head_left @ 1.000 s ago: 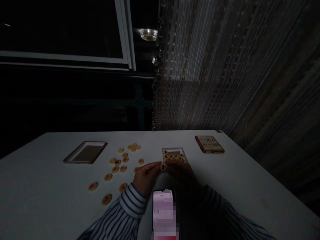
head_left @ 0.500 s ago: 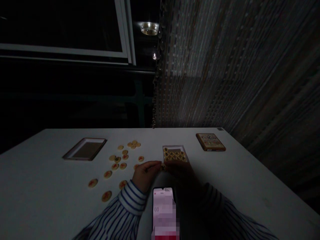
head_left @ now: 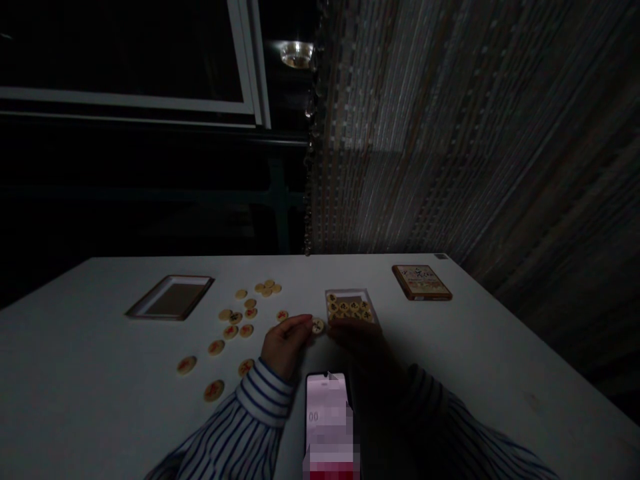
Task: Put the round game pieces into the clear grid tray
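Between the fingertips of my left hand is a round xiangqi piece with a dark character facing up. My left fingers are closed in a pinch on its left side. My right hand lies in deep shadow at the near side of a shallow open box, covering part of its near edge. Its fingers are too dark to tell whether they grip anything. Rows of pieces with dark characters lie in the box, with a bare strip at its far end.
Several loose pieces, many with red characters and some blank side up, are scattered on the white table to the left. An open tray-like lid sits far left, a closed box far right. A lit phone lies between my forearms.
My left hand has moved slightly left and up with the piece, drawing it away from my right fingertips. My right hand stays by the box, and the pieces in the box look the same.
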`<state>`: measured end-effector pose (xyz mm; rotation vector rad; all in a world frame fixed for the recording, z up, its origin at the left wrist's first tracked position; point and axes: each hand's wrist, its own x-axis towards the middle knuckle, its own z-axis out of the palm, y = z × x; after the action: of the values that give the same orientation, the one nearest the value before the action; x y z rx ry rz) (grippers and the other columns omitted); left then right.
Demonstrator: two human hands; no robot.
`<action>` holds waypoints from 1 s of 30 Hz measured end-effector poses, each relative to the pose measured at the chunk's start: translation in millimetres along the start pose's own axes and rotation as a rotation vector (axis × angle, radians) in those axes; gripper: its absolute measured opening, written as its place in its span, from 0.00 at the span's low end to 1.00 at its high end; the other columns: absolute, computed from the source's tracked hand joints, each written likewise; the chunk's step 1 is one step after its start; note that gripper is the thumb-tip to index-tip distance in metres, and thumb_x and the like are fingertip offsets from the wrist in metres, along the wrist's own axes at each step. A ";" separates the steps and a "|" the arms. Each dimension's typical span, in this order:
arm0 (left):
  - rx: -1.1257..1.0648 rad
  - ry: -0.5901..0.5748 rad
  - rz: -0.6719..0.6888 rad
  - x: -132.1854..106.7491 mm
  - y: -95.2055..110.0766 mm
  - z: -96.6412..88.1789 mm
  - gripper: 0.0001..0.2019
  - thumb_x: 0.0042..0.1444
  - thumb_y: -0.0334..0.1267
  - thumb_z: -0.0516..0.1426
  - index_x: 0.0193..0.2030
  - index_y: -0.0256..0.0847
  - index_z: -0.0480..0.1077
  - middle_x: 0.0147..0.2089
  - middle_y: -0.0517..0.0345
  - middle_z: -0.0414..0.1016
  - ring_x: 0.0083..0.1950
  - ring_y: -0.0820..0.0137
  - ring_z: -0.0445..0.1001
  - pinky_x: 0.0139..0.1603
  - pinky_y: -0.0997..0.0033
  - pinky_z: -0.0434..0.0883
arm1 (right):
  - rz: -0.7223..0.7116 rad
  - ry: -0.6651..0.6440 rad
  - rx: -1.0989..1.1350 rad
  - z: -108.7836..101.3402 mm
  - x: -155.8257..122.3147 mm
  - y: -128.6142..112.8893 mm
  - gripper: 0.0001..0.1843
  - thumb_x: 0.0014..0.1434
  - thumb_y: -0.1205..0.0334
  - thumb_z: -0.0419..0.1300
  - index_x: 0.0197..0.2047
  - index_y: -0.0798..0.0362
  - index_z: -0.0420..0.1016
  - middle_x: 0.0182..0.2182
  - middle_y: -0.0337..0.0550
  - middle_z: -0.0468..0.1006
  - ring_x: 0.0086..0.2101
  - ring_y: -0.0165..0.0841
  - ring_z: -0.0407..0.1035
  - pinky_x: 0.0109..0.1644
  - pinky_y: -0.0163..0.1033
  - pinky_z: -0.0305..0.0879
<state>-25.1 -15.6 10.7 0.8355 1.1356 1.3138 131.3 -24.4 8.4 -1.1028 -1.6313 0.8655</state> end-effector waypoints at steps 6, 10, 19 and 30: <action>-0.071 -0.009 -0.032 -0.3 -2.0 1.2 0.16 0.31 0.39 0.65 0.30 0.34 0.73 0.23 0.56 0.76 0.24 0.73 0.72 0.27 0.76 0.69 | -0.049 0.011 -0.024 0.7 0.4 -0.2 0.10 0.50 0.58 0.58 0.36 0.51 0.75 0.34 0.43 0.77 0.35 0.34 0.70 0.41 0.42 0.68; -0.114 -0.036 -0.057 -1.9 -3.1 3.0 0.16 0.31 0.38 0.65 0.30 0.34 0.72 0.23 0.56 0.76 0.23 0.74 0.72 0.25 0.76 0.69 | -0.008 -0.011 -0.010 0.9 0.3 -1.7 0.11 0.51 0.58 0.56 0.37 0.51 0.74 0.35 0.43 0.77 0.36 0.34 0.70 0.42 0.43 0.67; -0.115 -0.071 -0.078 -7.7 -0.6 7.5 0.17 0.31 0.38 0.65 0.30 0.33 0.71 0.25 0.55 0.76 0.24 0.74 0.72 0.28 0.76 0.69 | -0.031 -0.010 0.059 -0.6 1.2 2.6 0.12 0.50 0.56 0.57 0.38 0.50 0.74 0.35 0.43 0.77 0.36 0.34 0.70 0.42 0.41 0.68; -0.052 -0.115 -0.009 -10.3 -2.3 8.6 0.17 0.32 0.39 0.65 0.32 0.32 0.71 0.26 0.52 0.76 0.25 0.70 0.73 0.28 0.73 0.70 | -0.015 0.020 0.053 -2.8 0.4 4.6 0.12 0.50 0.56 0.58 0.37 0.49 0.74 0.34 0.43 0.77 0.35 0.34 0.70 0.40 0.41 0.68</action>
<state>-15.2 -24.9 12.5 0.8553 1.0097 1.2662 135.1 -22.3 5.2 -1.0586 -1.5900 0.8806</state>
